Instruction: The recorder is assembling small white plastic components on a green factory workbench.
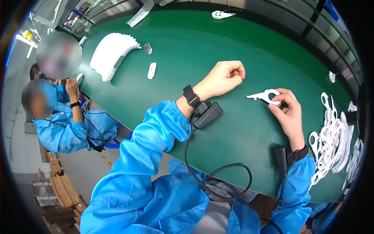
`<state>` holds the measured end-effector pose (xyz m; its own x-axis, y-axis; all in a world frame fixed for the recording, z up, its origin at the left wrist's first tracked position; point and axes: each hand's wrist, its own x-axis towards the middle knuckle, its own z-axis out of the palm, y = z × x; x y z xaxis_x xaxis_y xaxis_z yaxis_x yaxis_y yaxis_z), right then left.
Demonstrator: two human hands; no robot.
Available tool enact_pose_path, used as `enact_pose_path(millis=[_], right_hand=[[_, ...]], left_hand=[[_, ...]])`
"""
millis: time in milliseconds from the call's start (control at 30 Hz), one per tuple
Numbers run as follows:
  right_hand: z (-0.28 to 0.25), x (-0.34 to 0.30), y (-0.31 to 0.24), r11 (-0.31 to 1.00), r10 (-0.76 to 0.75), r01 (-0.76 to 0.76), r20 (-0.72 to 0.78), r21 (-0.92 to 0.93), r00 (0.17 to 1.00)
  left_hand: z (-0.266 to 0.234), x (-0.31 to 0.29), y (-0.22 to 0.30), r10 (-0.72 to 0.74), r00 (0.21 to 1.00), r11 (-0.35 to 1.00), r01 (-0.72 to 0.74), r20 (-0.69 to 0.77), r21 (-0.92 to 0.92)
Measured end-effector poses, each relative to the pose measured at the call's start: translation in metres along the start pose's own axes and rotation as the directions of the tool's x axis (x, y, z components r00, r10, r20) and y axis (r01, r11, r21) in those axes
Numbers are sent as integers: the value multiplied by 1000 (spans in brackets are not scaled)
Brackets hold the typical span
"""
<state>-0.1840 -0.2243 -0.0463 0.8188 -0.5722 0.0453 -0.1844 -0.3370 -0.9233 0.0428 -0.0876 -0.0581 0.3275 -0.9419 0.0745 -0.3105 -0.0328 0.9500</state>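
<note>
Between the thumb and fingers of my right hand [288, 109] is a white plastic ring-shaped part [265, 95], its narrow pointed arm reaching left over the table. My left hand [224, 80] is above the green table [187, 50], left of that part, with its fingers curled in. Whether anything small is inside those fingers is hidden. To the right of my right hand lies a heap of similar white ring-shaped parts [329, 146].
At the left stands a row of stacked white curved shells [113, 52], with a small grey piece [148, 48] and a white oval piece [152, 70] near it. White round parts lie at the far edge [223, 15] and right [332, 77]. A co-worker in blue [64, 128] sits left. A black cable [218, 197] hangs from my left wrist.
</note>
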Motion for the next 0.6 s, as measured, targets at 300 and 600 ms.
enact_pose_path(millis=[300, 600], right_hand=[[0, 1, 1, 1000, -25, 25, -4, 8, 1000], [3, 7, 11, 995, -86, 85, 14, 59, 996]], left_hand=[[2, -3, 0, -10, 1000, 1000, 11, -23, 28], [-1, -4, -4, 26, 1000, 1000, -26, -3, -6]])
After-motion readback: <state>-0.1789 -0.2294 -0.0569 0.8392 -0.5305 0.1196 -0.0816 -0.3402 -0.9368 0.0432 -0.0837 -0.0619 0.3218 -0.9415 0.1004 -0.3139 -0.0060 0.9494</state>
